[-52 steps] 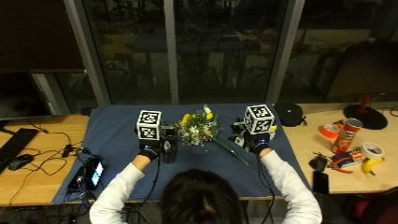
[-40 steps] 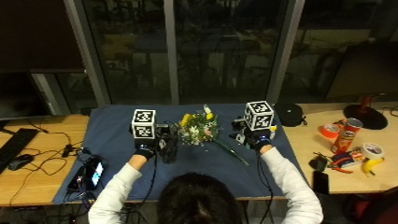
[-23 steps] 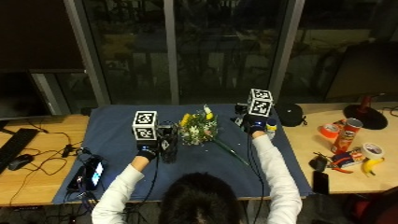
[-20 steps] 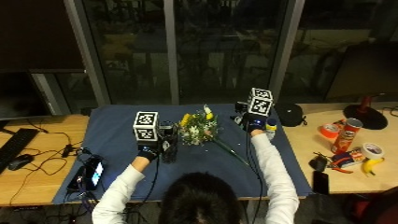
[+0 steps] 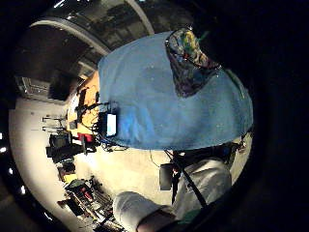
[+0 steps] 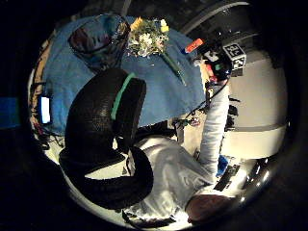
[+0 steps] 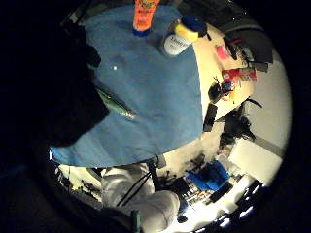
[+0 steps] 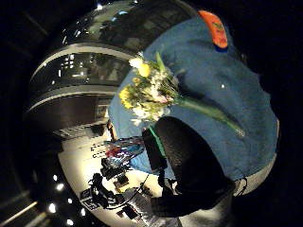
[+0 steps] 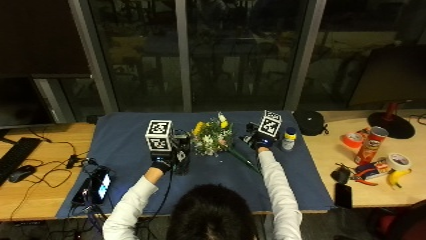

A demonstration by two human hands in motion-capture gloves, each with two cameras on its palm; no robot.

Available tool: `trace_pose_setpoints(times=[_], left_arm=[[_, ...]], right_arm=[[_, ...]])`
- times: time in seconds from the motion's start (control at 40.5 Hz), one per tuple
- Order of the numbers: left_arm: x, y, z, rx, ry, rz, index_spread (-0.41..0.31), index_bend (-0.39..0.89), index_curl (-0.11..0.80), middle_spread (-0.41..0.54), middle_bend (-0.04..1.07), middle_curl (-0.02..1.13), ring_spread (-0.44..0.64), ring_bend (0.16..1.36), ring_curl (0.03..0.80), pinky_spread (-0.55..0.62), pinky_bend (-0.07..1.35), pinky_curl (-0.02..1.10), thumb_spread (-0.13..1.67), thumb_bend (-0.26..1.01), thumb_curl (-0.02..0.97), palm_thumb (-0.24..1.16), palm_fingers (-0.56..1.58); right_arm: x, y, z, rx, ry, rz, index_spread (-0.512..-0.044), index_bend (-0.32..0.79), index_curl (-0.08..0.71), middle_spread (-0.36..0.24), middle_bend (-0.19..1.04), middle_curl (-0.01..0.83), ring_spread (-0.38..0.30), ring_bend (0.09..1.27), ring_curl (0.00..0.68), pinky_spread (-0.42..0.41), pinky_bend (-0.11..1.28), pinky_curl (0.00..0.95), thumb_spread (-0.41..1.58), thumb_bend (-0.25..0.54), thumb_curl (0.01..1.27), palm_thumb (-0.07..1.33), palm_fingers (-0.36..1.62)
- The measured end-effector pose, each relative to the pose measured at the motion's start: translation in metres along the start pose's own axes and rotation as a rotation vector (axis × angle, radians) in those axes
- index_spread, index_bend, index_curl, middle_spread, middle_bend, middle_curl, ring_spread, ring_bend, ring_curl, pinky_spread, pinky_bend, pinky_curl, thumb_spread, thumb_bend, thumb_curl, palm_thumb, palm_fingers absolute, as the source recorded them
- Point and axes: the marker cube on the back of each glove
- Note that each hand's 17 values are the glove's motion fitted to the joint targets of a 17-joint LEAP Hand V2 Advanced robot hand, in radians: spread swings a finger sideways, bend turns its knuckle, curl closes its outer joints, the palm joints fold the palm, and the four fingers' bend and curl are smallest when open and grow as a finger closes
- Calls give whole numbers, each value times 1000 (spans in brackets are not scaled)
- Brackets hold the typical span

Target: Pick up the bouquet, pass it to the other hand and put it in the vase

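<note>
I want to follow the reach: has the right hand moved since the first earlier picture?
Yes. The right hand has moved up the blue cloth, away from the person, and is now beside the bouquet.

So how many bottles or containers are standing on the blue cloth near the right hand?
2. An orange bottle and a white bottle with a yellow-and-blue top stand side by side on the blue cloth. In the outside view only the white one shows clearly, so others may be hidden.

Matt blue cloth (image 9: 133,145) covers a wooden table (image 9: 40,185); vase (image 9: 180,157) (dark) perhaps glass.
</note>
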Motion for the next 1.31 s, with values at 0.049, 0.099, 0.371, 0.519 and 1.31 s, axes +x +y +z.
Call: trace_pose_setpoints(times=[0.049,0.099,0.371,0.519,1.31], left_arm=[[1,1,1,-2,11,8,3,140,287,113,175,309,190,496,282,80,397,351,1203,-16,243,233,436],[3,2,0,2,19,17,3,140,288,113,175,312,190,497,283,80,402,356,1205,-16,244,234,436],[5,-3,6,-6,15,19,3,141,294,113,174,322,184,510,294,81,402,368,1207,-15,256,242,432],[6,-2,5,-11,16,21,3,141,297,113,174,326,183,512,298,81,404,372,1213,-15,259,245,431],[8,5,6,-44,-41,19,3,125,285,126,173,338,180,523,313,55,441,390,1226,-16,268,265,413]], right_arm=[[0,-1,5,124,10,-56,-176,100,184,-13,267,358,-46,628,357,115,523,341,1175,-14,240,386,699],[4,1,18,108,20,-58,-174,115,191,-7,257,360,-47,620,357,116,513,341,1170,-17,244,385,705],[22,-23,83,56,121,-9,-171,83,195,6,228,377,-45,597,366,124,503,346,1120,-10,279,445,671],[30,-29,107,-16,141,21,-175,75,186,-4,246,391,-52,593,369,109,503,348,1104,-14,292,468,683],[12,-22,136,44,241,-46,-230,297,325,-87,138,396,-161,473,392,-143,527,367,1092,14,333,771,968]])
